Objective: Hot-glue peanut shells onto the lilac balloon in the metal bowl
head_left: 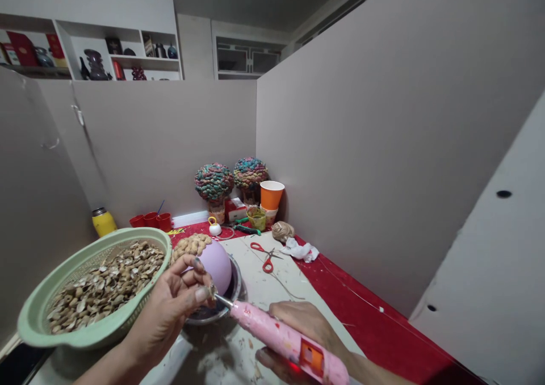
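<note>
"What did the hands hold?"
"The left hand pinched a small shell between thumb and fingers. The right hand was wrapped around a pink glue gun, its metal nozzle right at the shell; I couldn't tell whether they touched."
"And the ball?"
"The lilac ball sat in a metal bowl just beyond the left hand, tan shells covering its upper left part. More lay heaped in the green basket to the left."
"Any writing you could read?"
"The red-and-white box by the bushy ornaments had a label too small to make out. Up on the shelf, the red box was equally unreadable."
</note>
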Action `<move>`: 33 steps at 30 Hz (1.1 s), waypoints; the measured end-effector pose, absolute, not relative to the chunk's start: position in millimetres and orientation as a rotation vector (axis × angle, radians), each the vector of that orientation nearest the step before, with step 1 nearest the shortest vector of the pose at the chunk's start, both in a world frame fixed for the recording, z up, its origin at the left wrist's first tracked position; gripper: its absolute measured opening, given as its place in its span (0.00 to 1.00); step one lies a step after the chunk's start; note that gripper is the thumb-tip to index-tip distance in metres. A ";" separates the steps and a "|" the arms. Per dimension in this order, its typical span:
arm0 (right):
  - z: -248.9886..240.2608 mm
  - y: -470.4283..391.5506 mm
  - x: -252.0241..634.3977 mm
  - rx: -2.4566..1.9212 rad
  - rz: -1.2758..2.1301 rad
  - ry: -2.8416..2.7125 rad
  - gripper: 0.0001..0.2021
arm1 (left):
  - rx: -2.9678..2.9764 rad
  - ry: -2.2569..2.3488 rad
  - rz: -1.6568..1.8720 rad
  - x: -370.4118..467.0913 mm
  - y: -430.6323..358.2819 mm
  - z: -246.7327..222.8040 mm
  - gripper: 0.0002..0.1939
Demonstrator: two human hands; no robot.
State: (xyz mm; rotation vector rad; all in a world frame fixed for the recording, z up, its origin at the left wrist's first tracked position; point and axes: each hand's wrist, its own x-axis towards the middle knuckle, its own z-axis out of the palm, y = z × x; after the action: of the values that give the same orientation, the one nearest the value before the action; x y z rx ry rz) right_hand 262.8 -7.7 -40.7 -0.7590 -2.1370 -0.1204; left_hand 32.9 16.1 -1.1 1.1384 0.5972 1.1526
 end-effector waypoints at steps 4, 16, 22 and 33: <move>-39.0 -8.2 262.4 -0.753 -0.100 -2.142 0.20 | 1.183 0.606 1.144 33.8 16.5 -3.5 0.16; -41.4 -7.9 263.3 -0.708 -0.167 -2.118 0.22 | 1.179 0.625 1.168 36.5 16.3 -2.5 0.18; -39.9 -10.1 261.2 -0.705 -0.208 -2.080 0.24 | 1.141 0.655 1.192 37.3 13.2 0.2 0.18; -41.9 -7.0 264.5 -0.707 -0.134 -2.070 0.21 | 1.099 0.663 1.200 37.2 12.5 3.3 0.19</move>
State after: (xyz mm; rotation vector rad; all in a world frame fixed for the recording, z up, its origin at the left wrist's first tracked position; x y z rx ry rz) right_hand 264.5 -7.0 -41.9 -0.7072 -2.0700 -0.1338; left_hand 37.2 12.5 3.3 1.0987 0.6631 1.2003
